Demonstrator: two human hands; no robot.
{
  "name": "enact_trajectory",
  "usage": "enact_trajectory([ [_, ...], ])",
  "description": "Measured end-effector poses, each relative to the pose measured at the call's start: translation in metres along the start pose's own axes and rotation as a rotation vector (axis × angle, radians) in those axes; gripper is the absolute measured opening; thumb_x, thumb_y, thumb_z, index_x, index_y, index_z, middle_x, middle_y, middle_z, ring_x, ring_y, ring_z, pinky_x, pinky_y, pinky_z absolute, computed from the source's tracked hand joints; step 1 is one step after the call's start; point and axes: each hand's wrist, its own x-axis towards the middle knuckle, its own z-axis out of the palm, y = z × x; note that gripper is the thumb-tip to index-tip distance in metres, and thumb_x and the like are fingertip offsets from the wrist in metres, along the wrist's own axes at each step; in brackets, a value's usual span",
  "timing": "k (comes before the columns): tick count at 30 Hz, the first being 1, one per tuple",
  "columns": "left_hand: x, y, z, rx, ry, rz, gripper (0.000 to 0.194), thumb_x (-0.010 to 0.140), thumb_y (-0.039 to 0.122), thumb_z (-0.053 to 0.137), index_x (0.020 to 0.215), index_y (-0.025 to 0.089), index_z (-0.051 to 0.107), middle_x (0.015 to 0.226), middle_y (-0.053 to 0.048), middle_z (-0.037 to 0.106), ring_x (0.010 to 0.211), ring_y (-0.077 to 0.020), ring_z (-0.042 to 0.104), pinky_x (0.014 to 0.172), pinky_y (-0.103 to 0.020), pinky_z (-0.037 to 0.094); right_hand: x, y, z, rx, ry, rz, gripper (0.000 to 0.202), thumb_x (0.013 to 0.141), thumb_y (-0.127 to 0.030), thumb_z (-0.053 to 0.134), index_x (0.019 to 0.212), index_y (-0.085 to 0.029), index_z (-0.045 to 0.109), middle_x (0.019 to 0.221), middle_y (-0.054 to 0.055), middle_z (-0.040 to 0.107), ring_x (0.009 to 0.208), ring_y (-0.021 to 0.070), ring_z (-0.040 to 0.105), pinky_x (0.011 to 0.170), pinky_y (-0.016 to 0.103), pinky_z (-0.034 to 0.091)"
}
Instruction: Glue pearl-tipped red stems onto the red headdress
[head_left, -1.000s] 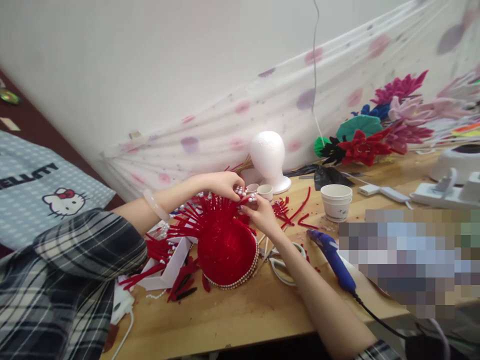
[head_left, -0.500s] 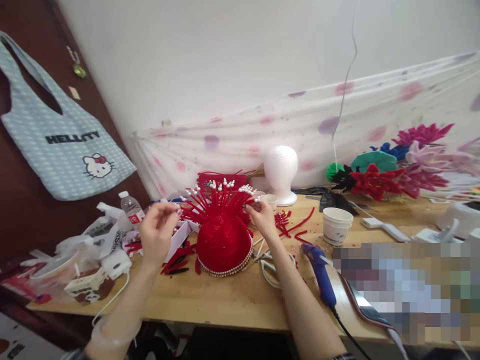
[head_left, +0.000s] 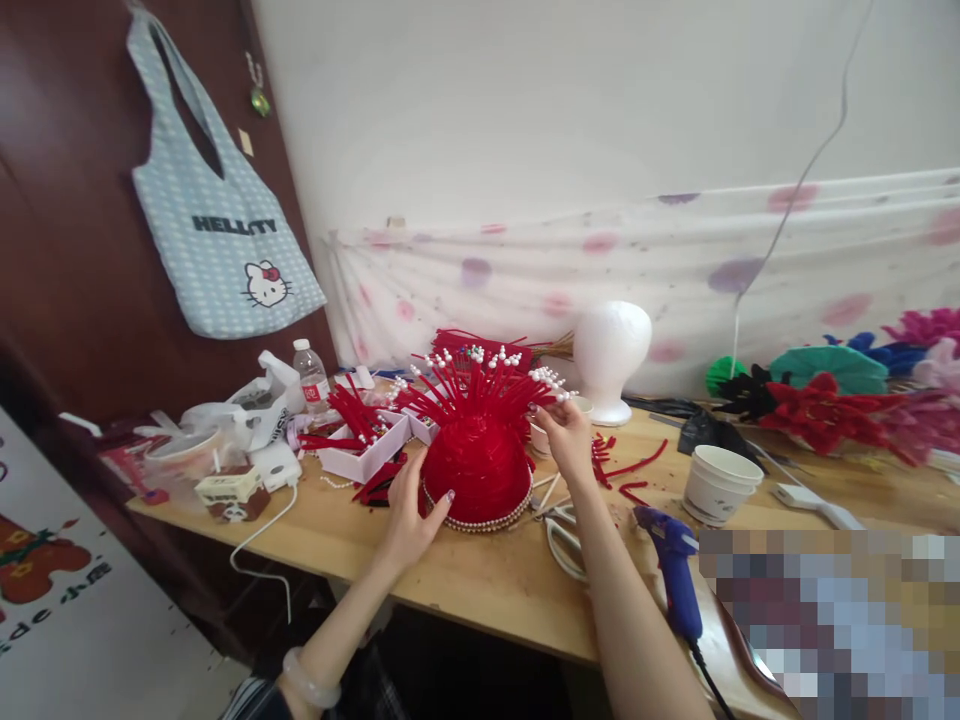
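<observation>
Left hand (head_left: pixel 409 510) is half open, cupped at the near left of the red headpiece (head_left: pixel 476 470), thumb out front by the pearl trim (head_left: pixel 487 526). Contact is light, no full grip. Right hand (head_left: pixel 568 438) is up at the right end of the fan, thumb and forefinger drawn close together near the outer stems. Fingers overlap the stems there, so I can't tell if one is actually pinched.

For adjusting the stems, my take: brace the dome low with the left, palm off the pearls. Work one stem at a time with the right, holding low on the stem, not by the white beads (head_left: pixel 550 378). Small bends only; a hard pull could loosen a root or drag neighbours out of line. Check spacing from the front after each.

Headpiece sits on the wooden table (head_left: pixel 487 610), near the front edge, dome up. Dome is solid red with a wrapped, slightly uneven surface. Pearls run along the visible lower edge. Red stems fan up and outward behind the dome, mostly tipped with white bead clusters.

Around it: white box (head_left: pixel 367 458) to the left, scissors (head_left: pixel 564 548) just right, blue glue gun (head_left: pixel 679 580) further right, foam head (head_left: pixel 611 350) behind.
</observation>
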Motion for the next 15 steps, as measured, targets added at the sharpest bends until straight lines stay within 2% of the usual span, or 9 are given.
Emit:
enact_trajectory([
  [5,-0.0025,-0.0044,0.0029,0.108,0.024,0.063,0.056,0.089,0.035,0.053,0.141,0.022,0.036,0.138,-0.015,0.05,0.132,-0.0323,0.042,0.109,-0.054,0.033,0.0011,0.0015,-0.0009,0.017,-0.001,0.013,0.027,0.061,-0.034,0.075,0.08,-0.022,0.06,0.085,0.003,0.074,0.078,0.0211,0.07,0.074,0.038,0.059],
  [15,-0.0008,-0.0013,0.0019,0.065,-0.052,0.006,0.063,0.087,0.037,0.056,0.142,0.021,0.032,0.139,-0.017,0.048,0.132,-0.0326,0.043,0.107,-0.053,0.035,0.0004,0.003,-0.0003,0.032,0.023,0.022,0.025,0.061,-0.032,0.075,0.078,-0.021,0.061,0.081,0.003,0.073,0.074,0.0209,0.07,0.07,0.037,0.059],
])
